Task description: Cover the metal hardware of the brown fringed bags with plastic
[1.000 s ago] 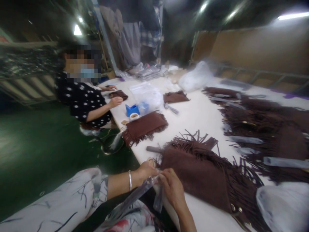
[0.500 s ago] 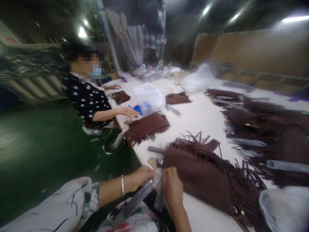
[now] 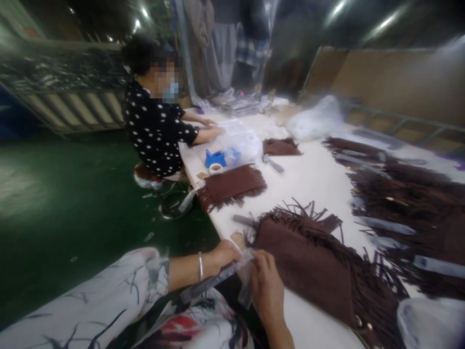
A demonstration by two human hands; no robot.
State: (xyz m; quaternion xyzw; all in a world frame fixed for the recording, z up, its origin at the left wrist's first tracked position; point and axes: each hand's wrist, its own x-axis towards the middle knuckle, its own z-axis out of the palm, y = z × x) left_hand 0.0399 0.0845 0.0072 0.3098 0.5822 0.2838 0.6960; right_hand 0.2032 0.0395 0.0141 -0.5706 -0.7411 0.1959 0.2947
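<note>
A plastic-wrapped strap (image 3: pixel 214 280) hangs between my two hands over my lap, at the table's near edge. My left hand (image 3: pixel 224 256), with a bangle at the wrist, is closed on one side of the wrapping. The fingers of my right hand (image 3: pixel 267 278) pinch its other side. Just beyond my right hand lies a brown fringed bag (image 3: pixel 305 266) with metal rings at its near end. A small tan tag (image 3: pixel 238 241) rests beside the bag, near my left hand.
A seated person (image 3: pixel 156 126) in a dotted top reaches over clear plastic bags. Before them are a blue tape dispenser (image 3: pixel 215 159) and a folded brown fringed piece (image 3: pixel 234 185). Many fringed brown pieces (image 3: pixel 428 208) cover the right side of the white table (image 3: pixel 312 177).
The view has shifted, moving the scene rightward. The other person has drawn a hand off the blue dispenser and reaches to the plastic bags; a brown item near them is no longer visible.
</note>
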